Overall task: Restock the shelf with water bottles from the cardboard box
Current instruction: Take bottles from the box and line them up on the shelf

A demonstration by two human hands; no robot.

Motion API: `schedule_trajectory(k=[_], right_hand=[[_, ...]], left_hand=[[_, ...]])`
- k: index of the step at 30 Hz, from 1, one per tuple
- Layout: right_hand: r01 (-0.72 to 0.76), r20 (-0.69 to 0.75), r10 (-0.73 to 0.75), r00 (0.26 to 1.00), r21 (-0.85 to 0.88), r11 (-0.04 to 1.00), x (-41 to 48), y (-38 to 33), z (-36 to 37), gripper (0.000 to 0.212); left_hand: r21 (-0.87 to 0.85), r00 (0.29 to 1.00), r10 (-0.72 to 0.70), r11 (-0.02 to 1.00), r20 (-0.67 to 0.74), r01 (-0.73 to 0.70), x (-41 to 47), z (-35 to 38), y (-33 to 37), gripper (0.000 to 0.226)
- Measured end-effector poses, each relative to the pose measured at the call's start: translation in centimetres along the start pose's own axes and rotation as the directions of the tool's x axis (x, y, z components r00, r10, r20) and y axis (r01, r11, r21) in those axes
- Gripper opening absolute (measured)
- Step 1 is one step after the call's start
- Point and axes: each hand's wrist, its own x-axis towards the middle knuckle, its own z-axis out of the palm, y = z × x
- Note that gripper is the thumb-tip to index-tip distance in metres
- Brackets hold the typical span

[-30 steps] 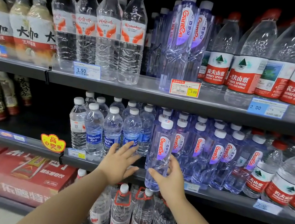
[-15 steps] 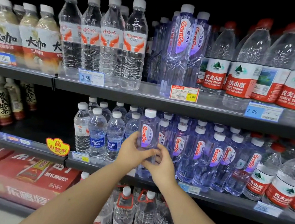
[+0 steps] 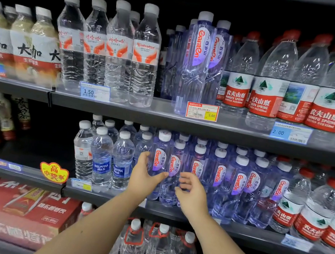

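A purple-tinted Ganten water bottle (image 3: 161, 147) with a white cap stands at the left end of the Ganten row (image 3: 238, 180) on the middle shelf (image 3: 172, 211). My left hand (image 3: 144, 179) grips its lower body, thumb across the front and fingers round the left side. Just to the right, my right hand (image 3: 192, 195) hovers with loosely curled fingers and holds nothing, a small gap away from the bottles. The cardboard box is out of view.
Aquafina bottles (image 3: 101, 160) stand left of the held bottle, and red-labelled Nongfu Spring bottles (image 3: 311, 211) fill the right end. The upper shelf (image 3: 142, 113) carries taller bottles. Red cartons (image 3: 22, 203) and more bottles (image 3: 157, 250) sit below. A dark gap lies left of the Aquafina bottles.
The bottle went from the shelf's front edge, lifted in both hands, to the left end of the Ganten row. My right hand has let go and drawn back; the view tilted up.
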Motion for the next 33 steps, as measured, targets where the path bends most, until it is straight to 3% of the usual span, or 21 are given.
schedule_trajectory(k=[6, 12, 27, 33], right_hand=[[-0.006, -0.001, 0.006, 1.0, 0.019, 1.0, -0.1, 1.4, 0.1, 0.032], [-0.011, -0.021, 0.011, 1.0, 0.022, 1.0, 0.4, 1.8, 0.2, 0.032], [0.008, 0.016, -0.008, 1.0, 0.046, 0.999, 0.2, 1.4, 0.7, 0.029], [0.022, 0.03, -0.022, 0.999, 0.017, 1.0, -0.1, 1.8, 0.7, 0.028]], left_hand=[[-0.013, 0.999, 0.003, 1.0, -0.034, -0.004, 0.0, 0.8, -0.4, 0.056], [-0.016, 0.999, -0.028, 0.999, -0.015, 0.028, 0.3, 1.0, -0.9, 0.067], [-0.009, 0.998, -0.025, 1.0, -0.049, 0.025, 1.3, 0.3, -1.3, 0.058], [-0.023, 0.998, -0.066, 0.998, 0.021, 0.066, 0.8, 0.6, -2.2, 0.061]])
